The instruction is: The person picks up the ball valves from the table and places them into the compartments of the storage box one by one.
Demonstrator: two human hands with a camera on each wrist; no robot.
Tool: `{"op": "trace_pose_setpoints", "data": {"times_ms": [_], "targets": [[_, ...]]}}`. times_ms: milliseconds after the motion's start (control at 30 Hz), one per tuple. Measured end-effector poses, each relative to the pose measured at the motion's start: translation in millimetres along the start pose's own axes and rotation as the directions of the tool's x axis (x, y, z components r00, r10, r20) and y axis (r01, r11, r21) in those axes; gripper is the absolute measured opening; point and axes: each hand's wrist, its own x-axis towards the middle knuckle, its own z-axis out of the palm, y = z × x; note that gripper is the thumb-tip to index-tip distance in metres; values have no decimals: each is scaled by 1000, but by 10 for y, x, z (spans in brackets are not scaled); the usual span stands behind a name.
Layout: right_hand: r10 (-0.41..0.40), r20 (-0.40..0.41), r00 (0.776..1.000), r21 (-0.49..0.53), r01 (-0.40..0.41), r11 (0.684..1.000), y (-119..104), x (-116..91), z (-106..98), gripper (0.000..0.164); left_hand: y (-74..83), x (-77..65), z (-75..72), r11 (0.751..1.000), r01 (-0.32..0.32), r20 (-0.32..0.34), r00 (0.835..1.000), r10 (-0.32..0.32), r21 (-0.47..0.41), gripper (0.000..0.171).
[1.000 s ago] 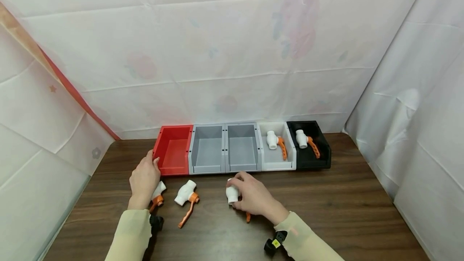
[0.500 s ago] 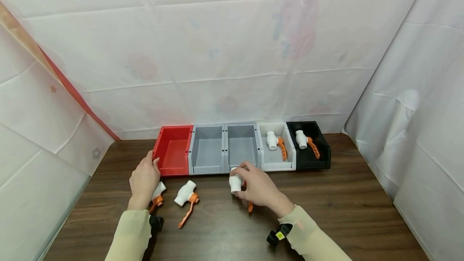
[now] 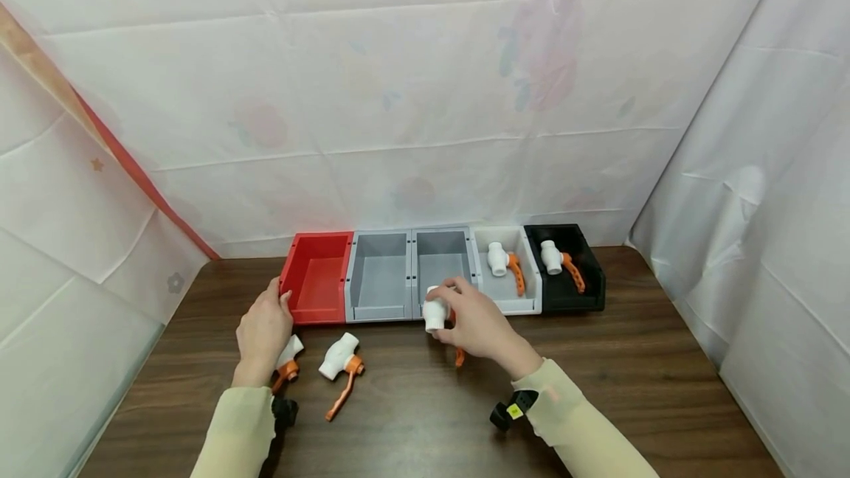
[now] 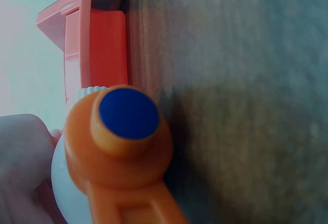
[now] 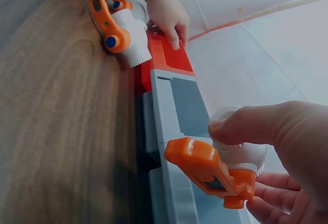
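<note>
My right hand (image 3: 481,323) pinches a white plastic ball valve (image 3: 435,314) with an orange lever handle, raised at the front edge of the right grey bin (image 3: 445,249). In the right wrist view, thumb and fingers hold its white body, and the orange handle (image 5: 200,162) points away from the palm. My left hand (image 3: 263,330) grips the left wall of the red bin (image 3: 317,279). Near that wrist lies a second ball valve (image 3: 289,360), partly hidden; a third valve (image 3: 340,356) lies to its right on the table.
Left of the right grey bin stands another grey bin (image 3: 380,264). The white bin (image 3: 491,301) and the black bin (image 3: 594,279) each hold one ball valve. All bins join in one row before a white cloth backdrop (image 3: 412,94), on a dark wooden table (image 3: 598,389).
My right hand has lifted the ball valve off the table and moved it forward to the right grey bin's front edge. The left hand stays on the red bin.
</note>
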Motion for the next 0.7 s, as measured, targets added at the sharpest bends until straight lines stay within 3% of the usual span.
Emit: {"op": "trace_pose_setpoints", "data": {"times_ms": [400, 700], "targets": [[-3, -63, 998, 1, 3, 1000, 70, 261, -102, 53, -14, 29, -52, 1000, -1, -2, 1000, 1, 1, 40], [13, -78, 997, 15, -12, 1000, 222, 386, -14, 53, 18, 1, -31, 1000, 17, 30, 999, -17, 6, 41]]}}
